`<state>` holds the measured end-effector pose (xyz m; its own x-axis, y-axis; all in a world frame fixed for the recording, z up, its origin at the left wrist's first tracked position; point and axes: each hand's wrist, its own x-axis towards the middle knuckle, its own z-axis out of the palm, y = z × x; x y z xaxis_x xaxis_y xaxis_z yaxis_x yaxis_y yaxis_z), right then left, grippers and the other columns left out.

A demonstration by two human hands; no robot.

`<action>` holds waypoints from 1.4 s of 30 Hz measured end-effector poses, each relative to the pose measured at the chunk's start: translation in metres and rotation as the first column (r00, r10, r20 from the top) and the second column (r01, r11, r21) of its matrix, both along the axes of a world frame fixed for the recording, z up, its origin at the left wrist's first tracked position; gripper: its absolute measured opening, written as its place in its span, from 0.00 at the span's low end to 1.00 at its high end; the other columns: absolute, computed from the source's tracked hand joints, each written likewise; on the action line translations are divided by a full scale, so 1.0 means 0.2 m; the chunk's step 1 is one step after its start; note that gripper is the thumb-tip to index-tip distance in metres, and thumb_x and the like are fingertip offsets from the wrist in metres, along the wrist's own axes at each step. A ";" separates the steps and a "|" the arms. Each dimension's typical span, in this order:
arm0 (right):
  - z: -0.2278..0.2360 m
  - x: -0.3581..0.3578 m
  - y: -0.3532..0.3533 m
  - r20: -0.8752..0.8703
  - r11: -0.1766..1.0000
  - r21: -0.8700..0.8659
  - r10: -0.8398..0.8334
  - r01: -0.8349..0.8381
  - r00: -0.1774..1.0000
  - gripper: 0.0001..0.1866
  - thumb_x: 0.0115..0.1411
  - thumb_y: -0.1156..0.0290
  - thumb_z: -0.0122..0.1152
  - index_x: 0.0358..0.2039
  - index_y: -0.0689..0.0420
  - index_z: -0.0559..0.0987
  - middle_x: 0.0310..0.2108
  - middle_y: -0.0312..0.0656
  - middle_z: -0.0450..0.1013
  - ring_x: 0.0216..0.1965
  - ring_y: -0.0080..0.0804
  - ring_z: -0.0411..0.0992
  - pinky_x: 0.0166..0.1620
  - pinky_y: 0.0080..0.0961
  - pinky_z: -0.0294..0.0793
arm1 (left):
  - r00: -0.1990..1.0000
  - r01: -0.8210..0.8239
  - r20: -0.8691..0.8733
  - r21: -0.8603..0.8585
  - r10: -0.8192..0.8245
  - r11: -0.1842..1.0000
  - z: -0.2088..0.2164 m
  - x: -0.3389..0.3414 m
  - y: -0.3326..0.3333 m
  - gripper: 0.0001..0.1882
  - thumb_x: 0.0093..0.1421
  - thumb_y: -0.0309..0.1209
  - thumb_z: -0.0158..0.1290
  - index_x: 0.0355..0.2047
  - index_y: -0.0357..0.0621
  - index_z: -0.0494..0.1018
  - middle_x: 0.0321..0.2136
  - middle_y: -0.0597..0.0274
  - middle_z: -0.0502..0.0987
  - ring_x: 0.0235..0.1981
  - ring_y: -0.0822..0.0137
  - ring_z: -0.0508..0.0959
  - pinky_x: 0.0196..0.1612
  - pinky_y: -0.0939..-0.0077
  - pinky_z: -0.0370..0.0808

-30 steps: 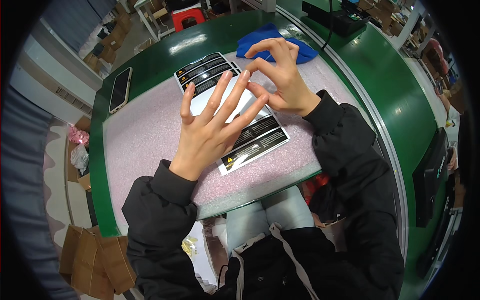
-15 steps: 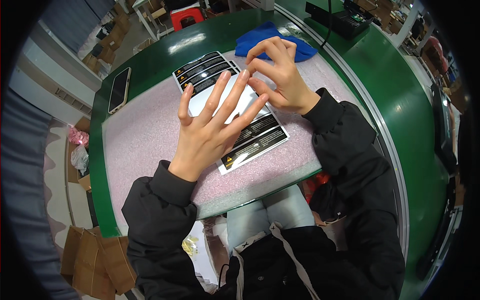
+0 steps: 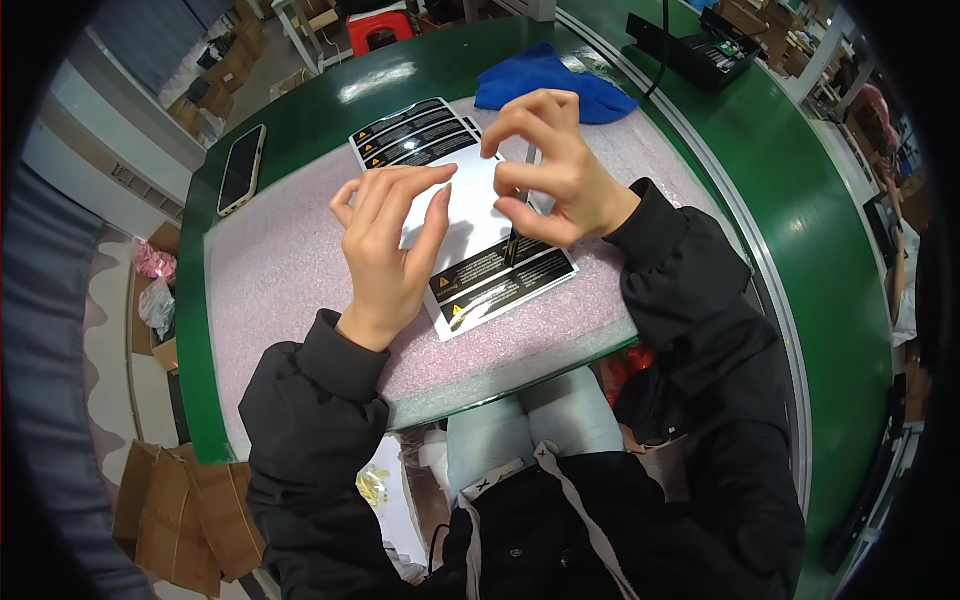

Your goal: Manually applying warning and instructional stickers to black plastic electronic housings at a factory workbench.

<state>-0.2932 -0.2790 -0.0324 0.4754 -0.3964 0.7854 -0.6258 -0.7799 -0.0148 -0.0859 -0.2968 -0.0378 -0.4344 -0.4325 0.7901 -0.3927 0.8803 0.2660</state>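
Note:
A sheet of black warning labels [image 3: 490, 290] with small yellow triangles lies on pink foam; its middle is bare white backing [image 3: 475, 205]. A second such sheet [image 3: 400, 135] shows beneath its far end. My right hand [image 3: 555, 175] is above the sheet's right side, fingers curled and thumb and index finger pinched on a thin dark strip that looks like a peeled label [image 3: 513, 250] seen edge-on. Part of that strip is hidden by the hand. Over the left edge of the white backing, my left hand [image 3: 390, 235] holds nothing, its thumb and index finger apart.
Pink foam padding [image 3: 290, 260] covers much of the green table [image 3: 200, 370]. A phone [image 3: 242, 170] lies at the left edge, and a blue cloth [image 3: 550, 85] at the back. To the right runs a metal rail [image 3: 745, 240], with a black open case [image 3: 700, 50] beyond.
My left hand has drawn back left from beside the right hand, its spread fingers now curled. My right hand has lowered slightly, and the thin dark strip has come into sight under it.

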 end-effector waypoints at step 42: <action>-0.01 0.08 0.04 -0.124 0.998 0.011 0.056 -0.055 0.991 0.08 0.39 0.67 0.58 0.18 0.53 0.69 0.35 0.37 0.67 0.41 0.36 0.63 0.46 0.38 0.52 | 0.994 -0.104 -0.032 -0.041 0.102 0.994 0.00 -0.02 0.02 0.05 0.45 0.26 0.61 0.23 0.46 0.76 0.22 0.69 0.75 0.26 0.71 0.72 0.41 0.74 0.57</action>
